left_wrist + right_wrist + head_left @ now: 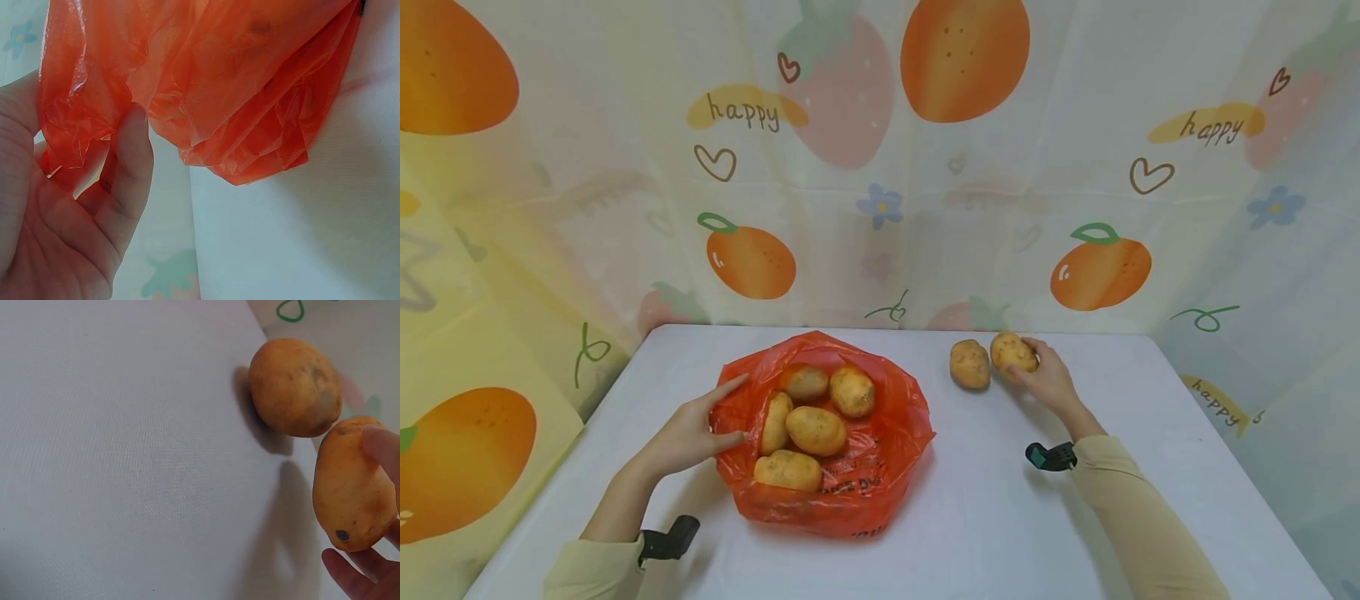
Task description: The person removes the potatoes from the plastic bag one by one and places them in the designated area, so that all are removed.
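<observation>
A red plastic bag (898, 417) stands with its mouth wide on the table, several potatoes (817, 431) lying inside. At the bag's left side rests my left hand (681, 433), thumb and forefinger spread along the rim. Close up in the left wrist view, crumpled red film (234, 144) hangs against the fingers (132, 169). My right hand (1051, 379) grips a potato (1011, 354) at the table's far side; in the right wrist view its shadow lies apart from it. Just left of that potato, another potato (969, 365) sits on the table.
The white table (985, 517) ends at a far edge just behind the two potatoes outside the bag. Behind it hangs a curtain (925, 208) printed with fruit. Small black wrist cameras (670, 539) are strapped on both arms.
</observation>
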`<state>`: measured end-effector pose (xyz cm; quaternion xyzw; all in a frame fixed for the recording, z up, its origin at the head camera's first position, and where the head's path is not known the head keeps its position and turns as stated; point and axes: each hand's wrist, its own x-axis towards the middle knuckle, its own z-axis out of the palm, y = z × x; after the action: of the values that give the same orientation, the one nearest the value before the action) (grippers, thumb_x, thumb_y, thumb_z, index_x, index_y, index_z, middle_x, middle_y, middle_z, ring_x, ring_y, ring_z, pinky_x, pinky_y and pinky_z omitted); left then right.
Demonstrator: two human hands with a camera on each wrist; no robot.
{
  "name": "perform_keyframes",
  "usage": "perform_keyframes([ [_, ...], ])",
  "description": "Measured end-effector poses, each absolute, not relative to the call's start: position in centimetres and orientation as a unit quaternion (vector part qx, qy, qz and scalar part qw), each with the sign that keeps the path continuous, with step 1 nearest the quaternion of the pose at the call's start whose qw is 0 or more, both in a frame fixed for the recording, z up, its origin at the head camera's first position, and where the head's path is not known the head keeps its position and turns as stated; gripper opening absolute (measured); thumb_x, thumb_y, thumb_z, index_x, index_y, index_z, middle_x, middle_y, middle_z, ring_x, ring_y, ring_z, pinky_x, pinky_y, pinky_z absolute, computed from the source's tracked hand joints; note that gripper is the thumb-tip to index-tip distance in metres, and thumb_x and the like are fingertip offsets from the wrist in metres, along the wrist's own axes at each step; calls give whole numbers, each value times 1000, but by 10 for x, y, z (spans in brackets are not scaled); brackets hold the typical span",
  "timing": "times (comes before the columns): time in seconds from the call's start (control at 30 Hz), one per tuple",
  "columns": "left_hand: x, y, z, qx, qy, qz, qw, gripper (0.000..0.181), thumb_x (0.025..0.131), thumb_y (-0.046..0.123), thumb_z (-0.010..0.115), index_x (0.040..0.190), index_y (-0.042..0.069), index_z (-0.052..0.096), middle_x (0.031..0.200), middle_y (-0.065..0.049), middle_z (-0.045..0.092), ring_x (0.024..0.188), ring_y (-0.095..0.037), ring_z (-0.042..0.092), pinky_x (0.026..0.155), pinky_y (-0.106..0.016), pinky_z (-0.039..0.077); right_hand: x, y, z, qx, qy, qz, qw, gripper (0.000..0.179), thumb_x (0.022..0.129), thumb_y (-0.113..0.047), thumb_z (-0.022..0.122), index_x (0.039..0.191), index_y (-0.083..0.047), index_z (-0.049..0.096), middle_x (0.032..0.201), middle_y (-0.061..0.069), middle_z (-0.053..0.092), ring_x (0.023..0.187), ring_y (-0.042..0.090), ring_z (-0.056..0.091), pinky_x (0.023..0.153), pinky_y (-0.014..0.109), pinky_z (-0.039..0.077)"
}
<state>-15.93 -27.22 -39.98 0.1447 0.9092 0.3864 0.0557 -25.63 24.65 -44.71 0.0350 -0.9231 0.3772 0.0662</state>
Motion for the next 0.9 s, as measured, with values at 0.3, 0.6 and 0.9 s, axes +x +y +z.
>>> perform_keyframes([
  [0.3, -160, -273, -402, 140, 911, 383, 55, 79, 78, 21, 73, 144, 20, 31, 119, -19, 55, 91, -21, 58, 70, -25, 52, -260, 248, -455, 7, -930, 364, 39, 64, 87, -23, 60, 136, 6, 32, 131, 31, 41, 119, 44, 40, 99, 54, 33],
  [0.6, -158, -272, -400, 139, 910, 386, 56, 79, 78, 22, 74, 144, 20, 31, 121, -20, 54, 93, -22, 58, 71, -26, 53, -261, 247, -460, -7, -933, 360, 28, 64, 88, -23, 58, 137, 6, 31, 131, 32, 40, 120, 44, 39, 99, 54, 33],
  [0.9, -158, -272, -400, 139, 912, 381, 54, 78, 78, 24, 73, 144, 20, 31, 121, -20, 54, 95, -23, 58, 73, -28, 53, -263, 242, -460, -11, -931, 364, 13, 64, 89, -25, 55, 138, 7, 28, 133, 32, 37, 121, 44, 38, 100, 54, 33],
])
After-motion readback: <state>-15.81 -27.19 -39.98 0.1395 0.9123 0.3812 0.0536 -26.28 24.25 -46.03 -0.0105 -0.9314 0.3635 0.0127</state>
